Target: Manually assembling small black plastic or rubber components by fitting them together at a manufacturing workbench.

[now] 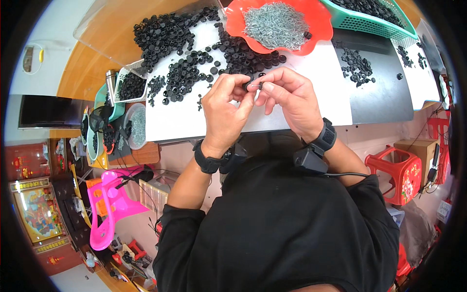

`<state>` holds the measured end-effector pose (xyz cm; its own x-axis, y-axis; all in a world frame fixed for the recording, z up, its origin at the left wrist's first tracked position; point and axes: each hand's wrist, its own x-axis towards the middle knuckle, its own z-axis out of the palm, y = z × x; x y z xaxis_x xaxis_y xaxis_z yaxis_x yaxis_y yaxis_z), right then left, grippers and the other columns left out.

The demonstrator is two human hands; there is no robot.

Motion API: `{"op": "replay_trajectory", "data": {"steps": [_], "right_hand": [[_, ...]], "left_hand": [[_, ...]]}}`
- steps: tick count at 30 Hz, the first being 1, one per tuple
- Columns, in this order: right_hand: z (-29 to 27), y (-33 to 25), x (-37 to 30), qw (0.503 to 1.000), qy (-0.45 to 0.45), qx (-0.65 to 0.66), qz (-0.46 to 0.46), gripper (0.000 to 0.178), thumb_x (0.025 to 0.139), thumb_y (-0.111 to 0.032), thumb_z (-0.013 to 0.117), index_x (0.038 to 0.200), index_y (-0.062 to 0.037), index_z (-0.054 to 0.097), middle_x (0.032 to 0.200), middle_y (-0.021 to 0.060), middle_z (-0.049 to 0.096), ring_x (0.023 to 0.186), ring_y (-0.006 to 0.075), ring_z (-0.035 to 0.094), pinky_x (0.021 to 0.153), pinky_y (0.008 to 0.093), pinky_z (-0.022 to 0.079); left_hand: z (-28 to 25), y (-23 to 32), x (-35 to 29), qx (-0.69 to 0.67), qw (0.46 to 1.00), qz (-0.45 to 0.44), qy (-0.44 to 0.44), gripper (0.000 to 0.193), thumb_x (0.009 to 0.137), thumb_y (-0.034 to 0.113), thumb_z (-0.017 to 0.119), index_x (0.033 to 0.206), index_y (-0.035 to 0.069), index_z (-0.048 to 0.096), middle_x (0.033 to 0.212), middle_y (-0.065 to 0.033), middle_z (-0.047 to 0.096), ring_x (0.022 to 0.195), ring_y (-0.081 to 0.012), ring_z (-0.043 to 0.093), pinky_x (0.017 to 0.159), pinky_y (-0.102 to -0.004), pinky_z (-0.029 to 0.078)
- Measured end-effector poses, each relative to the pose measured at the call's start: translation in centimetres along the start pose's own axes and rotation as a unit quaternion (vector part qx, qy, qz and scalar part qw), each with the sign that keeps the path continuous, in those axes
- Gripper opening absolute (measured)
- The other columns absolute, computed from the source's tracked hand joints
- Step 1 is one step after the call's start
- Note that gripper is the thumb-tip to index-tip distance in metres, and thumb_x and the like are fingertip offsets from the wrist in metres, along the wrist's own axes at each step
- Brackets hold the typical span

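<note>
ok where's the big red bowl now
Head view, top, right of centre: the big red bowl is left of the green basket, beyond the right hand.

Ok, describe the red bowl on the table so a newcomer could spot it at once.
From the white tabletop, look beyond the right hand to the far side. There sits the wide red bowl, between loose black parts on its left and a green basket on its right. Its wavy rim and heap of thin silvery metal pieces set it apart from both neighbours.
</note>
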<state>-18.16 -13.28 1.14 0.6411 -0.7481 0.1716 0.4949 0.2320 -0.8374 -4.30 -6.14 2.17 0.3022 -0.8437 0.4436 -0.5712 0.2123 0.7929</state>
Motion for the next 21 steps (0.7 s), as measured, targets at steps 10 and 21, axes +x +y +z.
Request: {"op": "replay_trajectory", "data": {"steps": [10, 21], "right_hand": [[-0.2, -0.4, -0.1, 1.0, 0.005, -0.004, 0.002, 0.01, 0.088, -0.007, 0.056, 0.093, 0.0009, 0.057, 0.091, 0.0127, 0.066, 0.073, 0.0138, 0.063, 0.054, 0.0224, 0.05], [0.0, -0.4, -0.1, 0.999, 0.005, 0.013, 0.049, 0.009, 0.082, -0.004, 0.062, 0.087, 0.0013, 0.058, 0.073, 0.0056, 0.059, 0.059, 0.0092, 0.057, 0.047, 0.0218, 0.049]], "left_hand": [[-0.8, -0.4, -0.2, -0.325, 0.933, -0.149, -0.033, 0.024, 0.085, -0.001, 0.057, 0.109, -0.006, 0.059, 0.092, -0.0093, 0.059, 0.08, -0.016, 0.063, 0.073, -0.0258, 0.053], [-1.0, -2.8, -1.2, -0.593, 0.764, -0.238, -0.086, 0.025, 0.087, 0.002, 0.056, 0.112, -0.004, 0.055, 0.097, -0.0114, 0.062, 0.076, -0.0132, 0.058, 0.067, -0.0218, 0.049]]}}
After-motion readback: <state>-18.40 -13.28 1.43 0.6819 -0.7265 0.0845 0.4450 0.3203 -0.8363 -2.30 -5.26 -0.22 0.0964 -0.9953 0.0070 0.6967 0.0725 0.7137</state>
